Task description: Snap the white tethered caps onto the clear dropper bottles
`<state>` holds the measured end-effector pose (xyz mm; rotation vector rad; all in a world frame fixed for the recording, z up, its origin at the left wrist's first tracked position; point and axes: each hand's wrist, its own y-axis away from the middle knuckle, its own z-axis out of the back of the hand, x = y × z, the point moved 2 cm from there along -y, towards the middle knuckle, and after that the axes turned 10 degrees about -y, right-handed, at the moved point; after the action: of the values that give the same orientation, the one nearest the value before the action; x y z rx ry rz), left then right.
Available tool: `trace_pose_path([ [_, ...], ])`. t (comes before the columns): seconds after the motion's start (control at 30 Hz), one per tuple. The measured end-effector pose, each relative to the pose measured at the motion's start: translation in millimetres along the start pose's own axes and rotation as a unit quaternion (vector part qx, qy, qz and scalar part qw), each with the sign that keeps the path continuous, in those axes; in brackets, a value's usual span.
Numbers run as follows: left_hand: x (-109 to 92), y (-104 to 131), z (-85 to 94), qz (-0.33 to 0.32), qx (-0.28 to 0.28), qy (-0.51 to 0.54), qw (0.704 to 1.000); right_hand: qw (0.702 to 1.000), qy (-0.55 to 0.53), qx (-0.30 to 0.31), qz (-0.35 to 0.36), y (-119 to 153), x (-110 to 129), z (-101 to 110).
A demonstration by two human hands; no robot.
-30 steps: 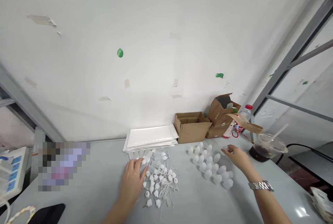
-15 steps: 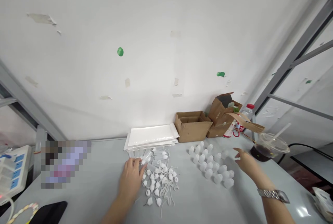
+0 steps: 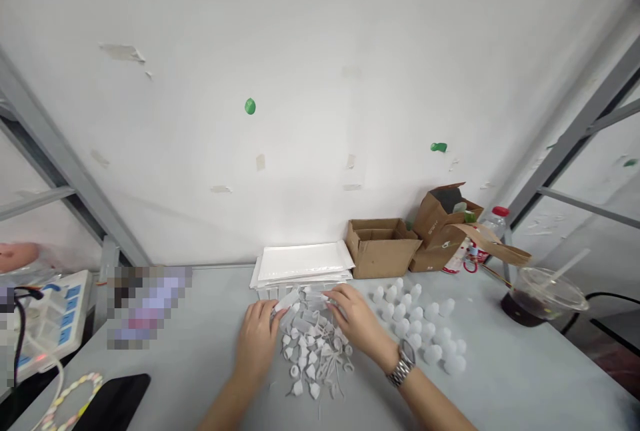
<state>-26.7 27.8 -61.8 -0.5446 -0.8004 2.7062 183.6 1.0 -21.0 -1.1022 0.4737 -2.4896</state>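
My left hand (image 3: 257, 339) is closed on a small translucent plastic tube (image 3: 287, 300), pinched between thumb and fingers above the pile. Thumb and index finger of my right hand (image 3: 356, 321) close around the end of another translucent tube (image 3: 315, 297) at the pile's back edge. Below both hands spreads a heap of small white pointed caps (image 3: 303, 354) with thin white cords (image 3: 333, 361) tangled on its right side. To the right stand several frosted, rounded pieces (image 3: 416, 314) in loose rows.
White padded envelopes (image 3: 305, 261) lie stacked against the wall. Beside them are an open cardboard box (image 3: 383, 257), a brown paper bag (image 3: 437, 237) and a lidded cup of dark drink (image 3: 530, 304). A black phone (image 3: 113, 404), bead bracelet (image 3: 75, 391) and power strip (image 3: 70, 311) occupy the left.
My right hand has come left from beside the frosted pieces to the tubes at the back of the pile. My left hand stays there with its tube. The view has shifted slightly.
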Motion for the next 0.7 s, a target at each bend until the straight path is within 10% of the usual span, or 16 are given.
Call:
trace_pose_path([
  [0.33,-33,13,2.9,-0.133,0.088,0.121,0.980,0.953,-0.247,0.017,-0.174,14,3,-35],
  [0.5,-35,13,-0.8,-0.054,0.180,0.203,0.961,0.959,-0.259,0.016,-0.112,21,7,-27],
  [0.7,-36,10,7.8,0.023,0.204,0.225,0.953,0.923,-0.318,-0.017,-0.216,20,0,-32],
])
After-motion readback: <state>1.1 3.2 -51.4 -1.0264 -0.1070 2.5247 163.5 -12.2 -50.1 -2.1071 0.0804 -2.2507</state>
